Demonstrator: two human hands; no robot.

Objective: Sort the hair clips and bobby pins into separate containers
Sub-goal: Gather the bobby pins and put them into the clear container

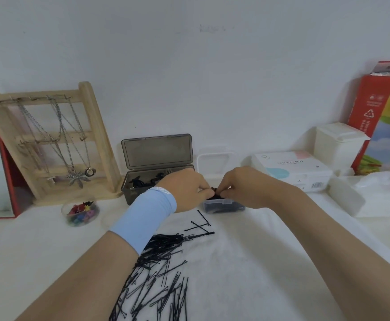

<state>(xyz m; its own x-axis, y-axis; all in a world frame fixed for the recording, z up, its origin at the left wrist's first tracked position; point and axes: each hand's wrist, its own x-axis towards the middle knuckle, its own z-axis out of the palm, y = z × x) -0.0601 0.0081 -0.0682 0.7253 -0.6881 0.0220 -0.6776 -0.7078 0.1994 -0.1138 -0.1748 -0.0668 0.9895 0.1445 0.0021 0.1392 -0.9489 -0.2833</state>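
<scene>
Hands met over a small clear box point(222, 203) near the table's point(270, 262) middle: left hand point(186, 187) and right hand point(244, 184) together pinched a dark bundle point(216, 191) above it. Bobby pins point(157, 262) lay heaped by the front edge, clips point(148, 181) filled a grey box point(135, 193) behind; sorting seemed about half done.

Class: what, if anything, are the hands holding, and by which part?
Left hand and right hand pinch a small bunch of black bobby pins above the clear box; which part is gripped is hidden.
</scene>
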